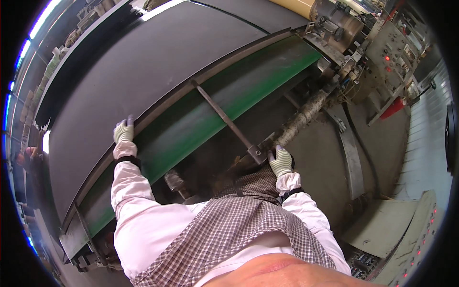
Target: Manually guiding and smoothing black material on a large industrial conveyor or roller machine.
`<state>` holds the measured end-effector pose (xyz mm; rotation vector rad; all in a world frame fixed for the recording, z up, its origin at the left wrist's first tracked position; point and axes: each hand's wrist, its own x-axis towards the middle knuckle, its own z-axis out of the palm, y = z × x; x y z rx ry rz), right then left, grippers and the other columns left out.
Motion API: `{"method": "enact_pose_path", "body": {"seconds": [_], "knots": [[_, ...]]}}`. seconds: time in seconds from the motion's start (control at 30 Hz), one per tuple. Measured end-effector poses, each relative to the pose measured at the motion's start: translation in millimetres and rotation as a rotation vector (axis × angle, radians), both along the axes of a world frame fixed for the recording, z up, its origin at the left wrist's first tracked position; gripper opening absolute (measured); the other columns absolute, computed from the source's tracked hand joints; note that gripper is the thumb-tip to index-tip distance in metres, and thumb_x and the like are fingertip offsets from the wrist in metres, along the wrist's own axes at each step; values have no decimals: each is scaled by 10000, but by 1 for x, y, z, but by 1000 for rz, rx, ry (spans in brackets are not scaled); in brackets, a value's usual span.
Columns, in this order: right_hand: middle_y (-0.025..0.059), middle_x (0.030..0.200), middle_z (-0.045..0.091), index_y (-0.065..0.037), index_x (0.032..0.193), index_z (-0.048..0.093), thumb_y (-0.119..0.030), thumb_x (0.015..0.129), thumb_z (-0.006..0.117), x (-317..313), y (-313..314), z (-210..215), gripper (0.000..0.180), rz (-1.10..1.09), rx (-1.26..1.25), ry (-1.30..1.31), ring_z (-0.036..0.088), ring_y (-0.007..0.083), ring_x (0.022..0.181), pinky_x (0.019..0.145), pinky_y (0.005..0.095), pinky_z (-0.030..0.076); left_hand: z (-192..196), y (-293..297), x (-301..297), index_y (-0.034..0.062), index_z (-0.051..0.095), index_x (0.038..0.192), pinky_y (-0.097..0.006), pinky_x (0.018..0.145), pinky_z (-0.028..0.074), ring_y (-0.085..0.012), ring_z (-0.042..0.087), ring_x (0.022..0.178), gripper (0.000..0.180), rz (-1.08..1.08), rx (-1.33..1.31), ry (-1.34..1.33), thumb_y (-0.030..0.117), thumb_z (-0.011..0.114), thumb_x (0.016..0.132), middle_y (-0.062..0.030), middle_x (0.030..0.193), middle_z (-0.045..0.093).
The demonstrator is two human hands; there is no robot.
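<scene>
My left hand, in a pale striped glove with greyish fingertips, lies at the near edge of a wide dark grey sheet, beside a long metal rail. Its fingers are stretched out over the sheet. My right hand, gloved alike, rests low by the bracket at the lower end of a slanting metal bar. Those fingers are apart, and no object shows in them. Between my hands runs a green belt under the rail. What the right fingertips touch is hard to make out.
A worn roller shaft runs toward machinery at the upper right. Beyond stands a control panel with a red light. A black cable and a metal strip are on the right. Another panel with red lights is at lower right.
</scene>
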<state>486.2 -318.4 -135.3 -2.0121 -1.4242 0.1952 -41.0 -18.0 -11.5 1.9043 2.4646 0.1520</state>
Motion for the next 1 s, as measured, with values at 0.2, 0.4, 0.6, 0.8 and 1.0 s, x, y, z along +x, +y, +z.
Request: {"method": "enact_pose_path", "body": {"seconds": [0.2, 0.4, 0.6, 0.8, 1.0], "knots": [[189, 845, 638, -44, 913, 596, -241, 803, 639, 1, -2, 1, 230, 23, -23, -5, 607, 381, 779, 706, 480, 481, 14, 10, 103, 119, 597, 1253, -440, 998, 411, -347, 519, 1163, 720, -162, 49, 73, 690, 400, 861, -145, 1240, 583], [191, 836, 643, -59, 915, 606, -275, 803, 635, 3, -3, -6, 245, 18, -5, 7, 607, 387, 778, 705, 497, 473, 27, 30, 196, 116, 587, 1266, -433, 1007, 407, -340, 509, 1181, 741, -324, -10, 81, 702, 432, 839, -136, 1266, 572], [190, 807, 641, -49, 881, 615, -260, 793, 649, 3, -1, 0, 231, 32, -11, 31, 608, 387, 757, 703, 480, 481, 34, 63, 279, 129, 625, 1214, -439, 981, 427, -344, 536, 1163, 744, -442, -107, 88, 724, 389, 836, -153, 1223, 599], [205, 807, 636, -40, 867, 618, -227, 795, 644, 4, 0, -2, 203, 25, -9, 76, 608, 396, 742, 690, 491, 477, 58, 77, 357, 86, 637, 1193, -426, 988, 427, -342, 535, 1182, 786, -541, -207, -91, 744, 454, 803, -157, 1222, 609], [188, 776, 626, -44, 867, 600, -259, 842, 621, 6, -2, -13, 217, 21, -6, 12, 591, 386, 693, 644, 484, 465, 37, 81, 334, 205, 432, 1407, -417, 1124, 273, -292, 343, 1363, 621, -508, -191, -388, 602, 363, 935, -83, 1464, 402]]}}
